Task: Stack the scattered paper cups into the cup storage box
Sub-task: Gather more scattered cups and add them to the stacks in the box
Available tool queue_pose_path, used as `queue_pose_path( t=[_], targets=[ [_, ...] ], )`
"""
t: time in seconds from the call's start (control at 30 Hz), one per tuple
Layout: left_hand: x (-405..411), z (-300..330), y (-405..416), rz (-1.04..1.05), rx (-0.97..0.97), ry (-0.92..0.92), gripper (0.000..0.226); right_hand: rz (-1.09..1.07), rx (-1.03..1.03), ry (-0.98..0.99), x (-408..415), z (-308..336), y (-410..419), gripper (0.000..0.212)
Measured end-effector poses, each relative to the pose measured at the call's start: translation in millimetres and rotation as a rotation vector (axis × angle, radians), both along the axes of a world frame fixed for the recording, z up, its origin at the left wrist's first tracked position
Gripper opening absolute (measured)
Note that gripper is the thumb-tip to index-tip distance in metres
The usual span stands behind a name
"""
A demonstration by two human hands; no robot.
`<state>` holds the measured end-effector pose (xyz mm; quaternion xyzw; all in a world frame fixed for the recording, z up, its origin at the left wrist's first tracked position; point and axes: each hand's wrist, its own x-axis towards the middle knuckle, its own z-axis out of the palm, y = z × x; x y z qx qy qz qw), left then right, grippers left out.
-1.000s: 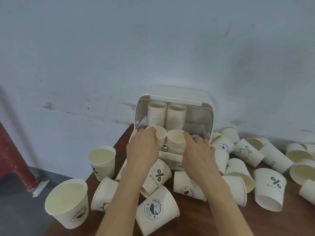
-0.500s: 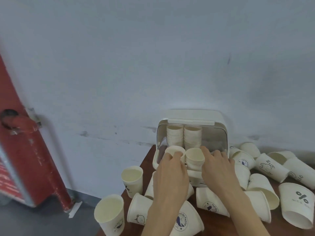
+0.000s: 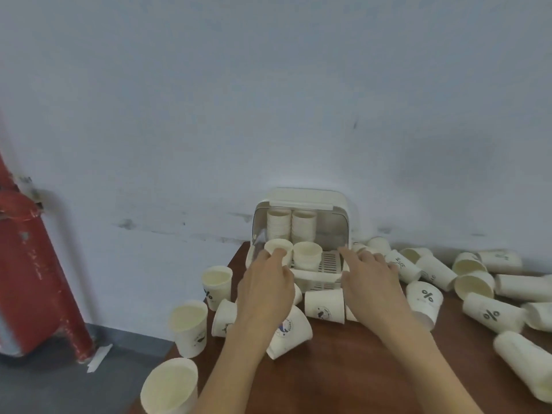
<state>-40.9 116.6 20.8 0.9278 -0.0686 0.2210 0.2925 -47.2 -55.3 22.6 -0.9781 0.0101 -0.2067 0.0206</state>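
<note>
Here, from the head camera, the cup storage box (image 3: pixel 300 204) sits at the back edge of the brown table (image 3: pixel 343 369), right against the pale wall (image 3: pixel 268 100), with its lid flipped up. Inside it, two tall stacks of cups (image 3: pixel 291 225) stand at the back. Two shorter stacks stand in front of them, the front left stack (image 3: pixel 278 249) and the front right stack (image 3: pixel 307 256), side by side on the slotted tray (image 3: pixel 330 261). The left hand (image 3: pixel 265 289) reaches into the box, and its fingertips (image 3: pixel 276 254) touch the rim of the front left stack; I cannot tell if they are pinching it. The right hand (image 3: pixel 369 279) is spread flat with loose fingers over the right side of the box and holds nothing. Many loose paper cups lie all around. A whale cup (image 3: pixel 288 331) lies on its side under the left arm, and another cup on its side (image 3: pixel 324 303) lies between the two hands, just in front of the box. Upright cups (image 3: pixel 188 327) stand near the left edge of the table. More cups lie tipped over on the right, some with a percent sign (image 3: pixel 425 297). A red pipe (image 3: pixel 33 264) stands by the wall on the far left, above the grey floor (image 3: pixel 44 389).
</note>
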Motion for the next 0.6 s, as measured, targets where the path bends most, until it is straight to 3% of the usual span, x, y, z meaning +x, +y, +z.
queue_pose_path(
  t=[0.23, 0.6],
  targets=[
    [-40.0, -18.7, -12.0, -0.087, -0.024, 0.027, 0.037, 0.065, 0.176, 0.125, -65.2, -21.1, -29.7, 0.042],
    [-82.3, -40.3, -44.7, -0.239, 0.033, 0.136, 0.041, -0.054, 0.201, 0.227, -118.5, -38.7, -67.1, 0.034]
  ],
)
